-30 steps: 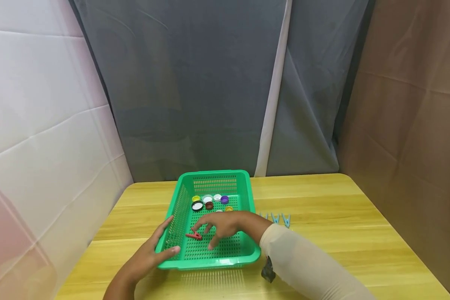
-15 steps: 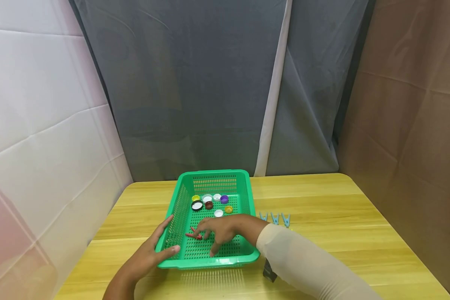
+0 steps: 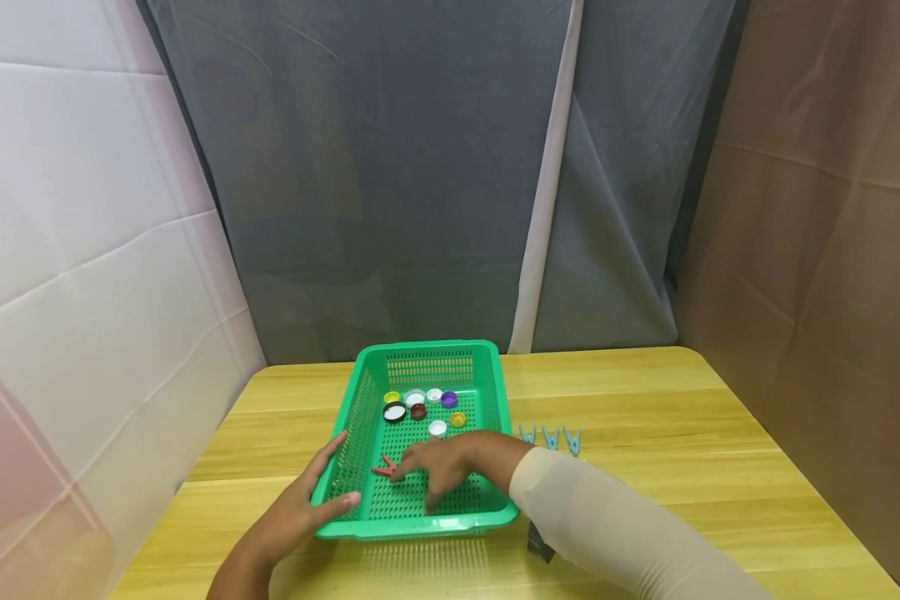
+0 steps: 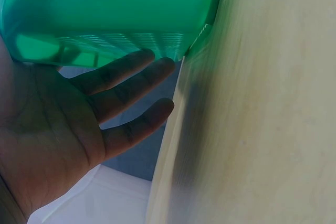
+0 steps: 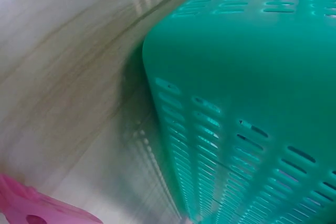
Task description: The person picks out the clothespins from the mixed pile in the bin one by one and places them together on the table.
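Note:
A green plastic basket stands on the table. My left hand rests at its near left corner, thumb across the rim; in the left wrist view the extended fingers lie along the outer wall. Inside the basket, my right hand reaches down, an extended fingertip touching a red clothespin on the perforated floor. Its thumb points down, apart from the clothespin. Bottle caps lie farther back, among them a black-rimmed cap, a purple cap and a white cap.
Blue clothespins stand in a row on the wooden table, right of the basket. The right wrist view shows part of a pink plastic clothespin outside the basket. Grey curtain hangs behind; cloth walls stand left and right.
My right hand has shifted slightly toward me, uncovering the white cap and the orange cap. Its fingertip has come down onto the red clothespin, which has turned a little. My left hand stays put.

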{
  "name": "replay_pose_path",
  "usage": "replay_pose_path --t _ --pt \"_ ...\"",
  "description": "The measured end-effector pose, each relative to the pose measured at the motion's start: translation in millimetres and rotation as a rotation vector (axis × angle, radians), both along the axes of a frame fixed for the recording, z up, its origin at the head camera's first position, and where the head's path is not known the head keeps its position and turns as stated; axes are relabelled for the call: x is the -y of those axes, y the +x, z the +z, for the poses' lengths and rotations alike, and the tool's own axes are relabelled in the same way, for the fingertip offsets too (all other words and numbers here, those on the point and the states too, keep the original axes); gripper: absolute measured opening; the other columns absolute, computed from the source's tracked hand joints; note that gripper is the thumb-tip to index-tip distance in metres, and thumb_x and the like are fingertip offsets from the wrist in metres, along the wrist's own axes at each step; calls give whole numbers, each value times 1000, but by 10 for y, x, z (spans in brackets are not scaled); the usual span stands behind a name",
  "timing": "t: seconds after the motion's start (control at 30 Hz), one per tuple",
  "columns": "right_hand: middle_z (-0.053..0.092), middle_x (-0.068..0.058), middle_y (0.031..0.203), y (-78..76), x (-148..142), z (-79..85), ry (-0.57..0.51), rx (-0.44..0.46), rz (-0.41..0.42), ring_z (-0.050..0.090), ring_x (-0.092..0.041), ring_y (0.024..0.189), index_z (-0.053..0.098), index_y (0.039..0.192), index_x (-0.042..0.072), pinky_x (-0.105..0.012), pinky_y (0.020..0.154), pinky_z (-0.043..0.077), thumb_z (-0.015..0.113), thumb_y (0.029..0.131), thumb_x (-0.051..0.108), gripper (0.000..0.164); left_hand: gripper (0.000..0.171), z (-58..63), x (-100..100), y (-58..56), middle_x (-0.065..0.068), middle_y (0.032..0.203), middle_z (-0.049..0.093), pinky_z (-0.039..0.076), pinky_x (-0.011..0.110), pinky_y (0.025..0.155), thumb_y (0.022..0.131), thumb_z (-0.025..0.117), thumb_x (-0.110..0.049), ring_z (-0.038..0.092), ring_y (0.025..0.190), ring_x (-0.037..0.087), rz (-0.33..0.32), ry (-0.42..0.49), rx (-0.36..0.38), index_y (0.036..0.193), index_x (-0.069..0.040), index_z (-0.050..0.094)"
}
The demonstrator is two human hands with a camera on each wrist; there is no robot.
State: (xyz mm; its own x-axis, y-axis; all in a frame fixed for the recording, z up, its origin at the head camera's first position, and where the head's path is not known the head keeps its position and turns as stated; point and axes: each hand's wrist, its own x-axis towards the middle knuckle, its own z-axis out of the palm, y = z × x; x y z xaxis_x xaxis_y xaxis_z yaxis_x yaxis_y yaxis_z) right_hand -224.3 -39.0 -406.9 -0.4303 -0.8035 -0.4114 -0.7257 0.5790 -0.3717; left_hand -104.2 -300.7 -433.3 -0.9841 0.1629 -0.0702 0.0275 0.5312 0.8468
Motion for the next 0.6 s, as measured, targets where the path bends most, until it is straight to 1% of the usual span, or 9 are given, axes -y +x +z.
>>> replay_pose_path --t 0.1,0.2,0.27,0.37,0.5,0.6 --pt "35 7 176 11 -4 5 10 9 -17 24 -35 168 53 161 40 -62 129 33 84 93 25 77 93 6 -6 1 29 181 12 40 80 113 104 72 -30 30 157 64 4 3 5 177 -29 13" --pt "34 9 177 15 -2 9 21 11 -25 21 -36 169 53 162 39 -62 129 32 83 93 22 77 93 12 -6 1 28 182 10 39 81 113 105 71 -31 26 159 65 5 0 8 177 -30 13" --pt "34 10 177 12 2 12 26 6 -25 22 -35 169 53 162 38 -61 129 33 83 93 22 77 93 16 -7 6 27 182 10 38 82 113 105 71 -31 22 160 66 3 -3 6 177 -30 13" --pt "35 10 176 6 9 16 29 5 -24 24 -32 168 51 164 35 -56 128 36 82 94 22 78 93 14 -5 12 29 182 9 38 83 112 105 71 -30 21 159 67 -3 -6 3 177 -29 12" --pt "36 9 175 -9 6 14 18 10 -34 26 -30 167 48 166 33 -53 128 37 83 95 23 80 94 8 -4 10 29 181 10 39 83 112 104 72 -28 23 159 66 1 3 6 177 -28 13" --pt "37 6 175 -23 -6 8 -7 24 -39 29 -29 167 48 167 30 -51 129 37 84 93 24 82 93 3 -4 1 29 181 11 39 82 112 104 72 -28 25 159 65 3 3 5 177 -28 13"
